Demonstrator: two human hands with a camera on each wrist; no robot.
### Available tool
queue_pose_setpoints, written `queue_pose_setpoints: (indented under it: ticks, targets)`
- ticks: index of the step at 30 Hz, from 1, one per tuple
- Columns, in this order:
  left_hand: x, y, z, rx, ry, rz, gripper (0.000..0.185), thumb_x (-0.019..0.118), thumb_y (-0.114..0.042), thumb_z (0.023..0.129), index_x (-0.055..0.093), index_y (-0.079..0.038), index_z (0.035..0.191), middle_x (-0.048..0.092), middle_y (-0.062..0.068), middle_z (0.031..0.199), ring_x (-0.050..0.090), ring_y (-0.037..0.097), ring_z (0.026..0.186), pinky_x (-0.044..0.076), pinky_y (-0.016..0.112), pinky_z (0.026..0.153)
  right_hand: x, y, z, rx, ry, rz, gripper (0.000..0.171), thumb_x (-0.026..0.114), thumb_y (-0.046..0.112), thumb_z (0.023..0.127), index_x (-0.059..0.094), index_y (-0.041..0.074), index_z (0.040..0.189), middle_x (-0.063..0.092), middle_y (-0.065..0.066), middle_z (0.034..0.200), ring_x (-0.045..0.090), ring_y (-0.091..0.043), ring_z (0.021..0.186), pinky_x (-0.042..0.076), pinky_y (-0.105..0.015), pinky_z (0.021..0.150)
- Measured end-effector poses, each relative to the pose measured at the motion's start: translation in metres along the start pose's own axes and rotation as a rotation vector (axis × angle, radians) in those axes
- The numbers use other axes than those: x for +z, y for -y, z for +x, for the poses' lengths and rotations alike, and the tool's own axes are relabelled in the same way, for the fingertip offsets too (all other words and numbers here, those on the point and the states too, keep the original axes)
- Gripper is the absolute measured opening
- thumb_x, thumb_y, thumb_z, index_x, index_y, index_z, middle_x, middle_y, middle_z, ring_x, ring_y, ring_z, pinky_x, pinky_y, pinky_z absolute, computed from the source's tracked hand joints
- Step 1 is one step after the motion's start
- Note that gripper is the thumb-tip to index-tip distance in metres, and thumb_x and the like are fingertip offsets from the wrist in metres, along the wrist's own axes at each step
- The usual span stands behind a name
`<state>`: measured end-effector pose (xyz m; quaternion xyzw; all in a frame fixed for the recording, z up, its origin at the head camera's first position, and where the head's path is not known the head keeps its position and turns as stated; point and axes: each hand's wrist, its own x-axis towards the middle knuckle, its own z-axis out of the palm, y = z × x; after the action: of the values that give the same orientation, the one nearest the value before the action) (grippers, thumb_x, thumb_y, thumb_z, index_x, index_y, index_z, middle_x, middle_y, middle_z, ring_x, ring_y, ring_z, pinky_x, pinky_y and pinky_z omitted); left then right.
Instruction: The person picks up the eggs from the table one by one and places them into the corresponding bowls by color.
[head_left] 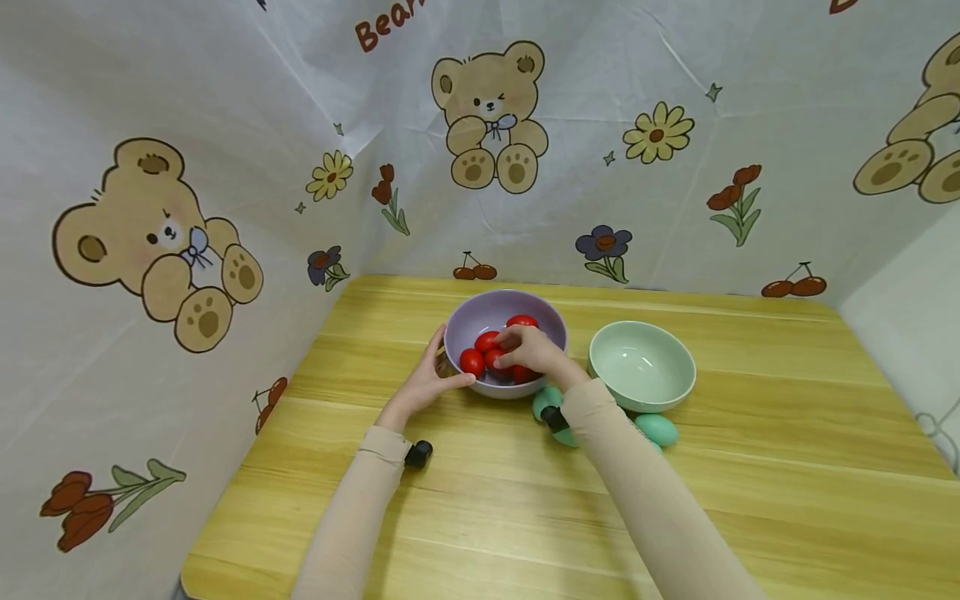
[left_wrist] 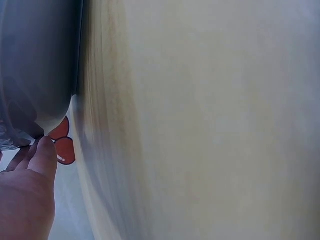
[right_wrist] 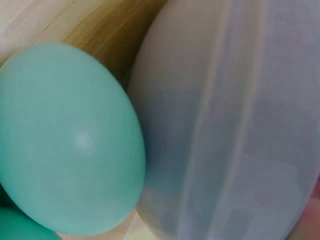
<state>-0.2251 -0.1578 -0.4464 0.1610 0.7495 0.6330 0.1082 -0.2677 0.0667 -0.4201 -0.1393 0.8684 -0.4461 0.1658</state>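
A purple bowl [head_left: 551,321] holds several red eggs [head_left: 472,362]. My left hand [head_left: 423,387] holds its near left side, thumb at the front rim and fingers along the outer wall. In the left wrist view, the fingertips [left_wrist: 46,150] meet the bowl's dark-looking side [left_wrist: 40,60]. My right hand [head_left: 534,350] reaches over the right rim into the bowl, with curled fingers and thumb on a red egg [head_left: 496,359] among the others. Close by the purple bowl lies a green egg [right_wrist: 72,140], partly behind my right wrist in the head view.
A pale green bowl [head_left: 645,367] stands to the right of the purple one. Another green egg [head_left: 657,430] lies in front of it, and more green eggs are partly hidden by my right sleeve. A cloth with printed bears [head_left: 491,117] hangs behind the wooden table [head_left: 465,517].
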Motion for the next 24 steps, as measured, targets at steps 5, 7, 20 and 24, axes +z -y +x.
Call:
queue_pose_setpoints:
  ticks: [5, 7, 20, 24]
  targets:
    - [0.001, 0.001, 0.000, 0.015, 0.004, -0.013, 0.102, 0.073, -0.007, 0.080, -0.003, -0.005, 0.148, 0.006, 0.021, 0.151, 0.018, 0.042, 0.133, 0.019, 0.046, 0.108, -0.004, 0.003, -0.006, -0.010, -0.002, 0.093, 0.046, 0.073, 0.012, 0.079, 0.057, 0.000, 0.121, 0.058, -0.015, 0.119, 0.051, -0.026, 0.111, 0.042, -0.038, 0.095]
    - [0.001, 0.001, 0.000, 0.019, 0.005, -0.016, 0.102, 0.073, -0.006, 0.080, -0.003, -0.005, 0.148, 0.006, 0.021, 0.151, 0.018, 0.042, 0.133, 0.019, 0.046, 0.108, -0.005, 0.005, -0.010, -0.014, -0.001, 0.146, 0.047, 0.072, 0.011, 0.080, 0.056, -0.001, 0.122, 0.058, -0.016, 0.119, 0.051, -0.026, 0.111, 0.042, -0.038, 0.096]
    - [-0.001, 0.002, 0.001, -0.007, -0.007, 0.021, 0.102, 0.074, -0.011, 0.080, -0.002, -0.008, 0.149, 0.007, 0.019, 0.151, 0.018, 0.039, 0.134, 0.019, 0.044, 0.109, -0.015, 0.006, -0.034, -0.037, 0.053, 0.326, 0.052, 0.070, 0.016, 0.082, 0.051, 0.000, 0.127, 0.051, -0.019, 0.127, 0.048, -0.027, 0.114, 0.044, -0.037, 0.093]
    - [0.000, 0.001, 0.001, 0.002, -0.005, 0.018, 0.102, 0.073, -0.011, 0.080, -0.002, -0.008, 0.149, 0.007, 0.020, 0.151, 0.017, 0.040, 0.134, 0.019, 0.044, 0.109, -0.018, 0.005, -0.041, -0.067, 0.058, 0.373, 0.049, 0.068, 0.014, 0.083, 0.051, 0.001, 0.127, 0.049, -0.021, 0.129, 0.046, -0.031, 0.117, 0.044, -0.037, 0.093]
